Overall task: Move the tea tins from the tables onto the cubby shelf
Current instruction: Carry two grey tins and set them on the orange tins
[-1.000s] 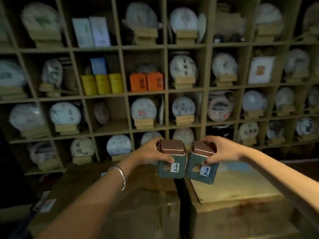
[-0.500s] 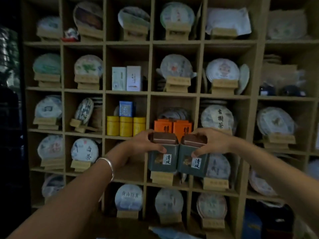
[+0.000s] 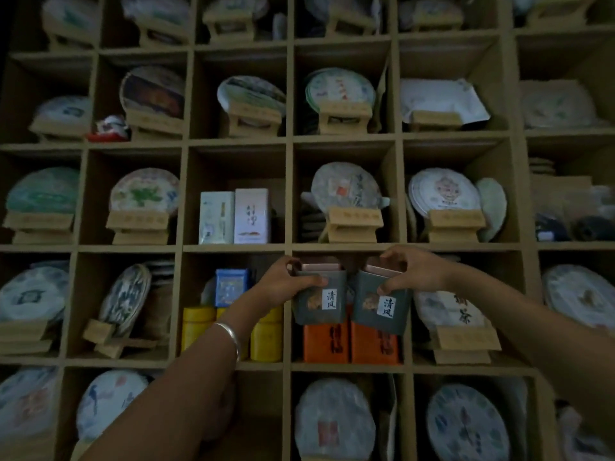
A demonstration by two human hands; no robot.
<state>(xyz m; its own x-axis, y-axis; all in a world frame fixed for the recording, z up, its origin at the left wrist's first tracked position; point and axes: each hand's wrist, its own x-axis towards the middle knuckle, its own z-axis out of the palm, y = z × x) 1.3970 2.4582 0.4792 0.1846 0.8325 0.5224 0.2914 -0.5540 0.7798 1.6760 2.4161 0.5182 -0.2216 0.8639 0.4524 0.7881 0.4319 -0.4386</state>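
Observation:
I hold two grey-green square tea tins with copper lids and white labels, side by side in the air. My left hand [image 3: 283, 282] grips the left tea tin [image 3: 316, 302] by its top. My right hand [image 3: 411, 271] grips the right tea tin [image 3: 377, 309] the same way. Both tins hang in front of a cubby of the wooden cubby shelf [image 3: 289, 194], just above two orange boxes [image 3: 352, 344] standing in that cubby. The tables are out of view.
Most cubbies hold round wrapped tea cakes on wooden stands. Left of the orange boxes, yellow canisters [image 3: 266, 341] and a blue box [image 3: 231, 287] share a cubby. Above them stand two pale tall boxes [image 3: 234, 216]. The cubby above those has bare room.
Both hands have lifted the tins and carried them closer to the shelf. The view has tilted upward, so the tins now sit before the orange boxes' cubby.

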